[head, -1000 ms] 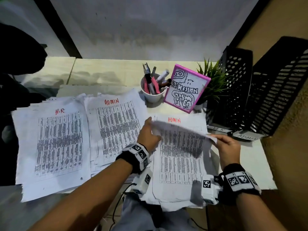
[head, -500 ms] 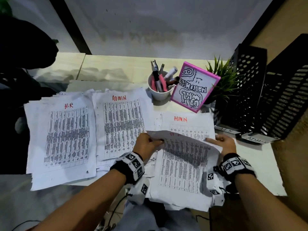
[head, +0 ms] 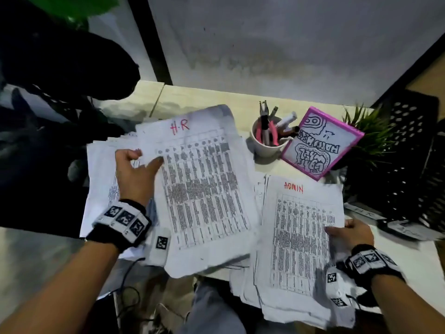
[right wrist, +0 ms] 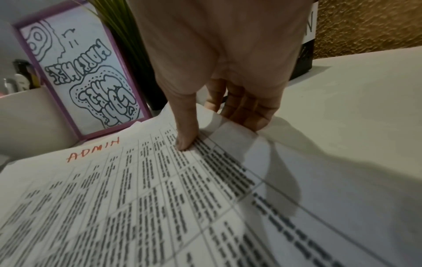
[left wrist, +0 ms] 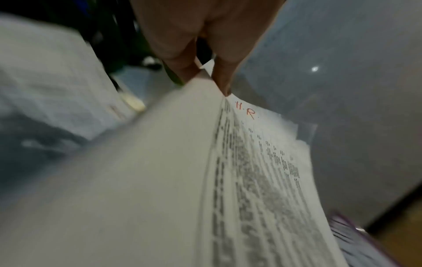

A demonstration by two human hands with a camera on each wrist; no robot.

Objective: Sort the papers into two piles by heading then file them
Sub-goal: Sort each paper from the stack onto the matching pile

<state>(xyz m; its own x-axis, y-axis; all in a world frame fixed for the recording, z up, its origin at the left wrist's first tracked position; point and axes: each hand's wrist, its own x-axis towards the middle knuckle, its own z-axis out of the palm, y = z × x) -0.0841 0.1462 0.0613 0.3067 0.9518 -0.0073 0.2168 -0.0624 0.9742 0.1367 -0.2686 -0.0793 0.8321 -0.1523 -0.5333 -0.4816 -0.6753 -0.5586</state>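
My left hand (head: pixel 142 162) pinches the left edge of a printed sheet headed H.R (head: pixel 204 184), thumb on top, and holds it raised over the sorted piles (head: pixel 101 186) at the left. The left wrist view shows my left hand (left wrist: pixel 212 77) pinching the H.R sheet (left wrist: pixel 262 171) near its top corner. At the right lies a stack topped by a sheet headed ADMIN (head: pixel 301 232). My right hand (head: pixel 346 233) holds its right edge. In the right wrist view my right hand (right wrist: pixel 214 126) has its thumb on the ADMIN sheet (right wrist: pixel 137 189) and its fingers under the lifted edge.
Two black mesh file holders (head: pixel 409 165) stand at the right, with labels H.R (head: pixel 361 210) and ADMIN (head: pixel 407 231) at their feet. Behind the papers are a white cup of pens (head: pixel 265 145), a pink-framed drawing (head: pixel 322 143) and a small plant (head: pixel 368 131). A dark shape (head: pixel 60 92) fills the left.
The sheet held by both hands went left and up in my left hand alone; its H.R heading now shows. My right hand let go and took the ADMIN sheet's right edge.
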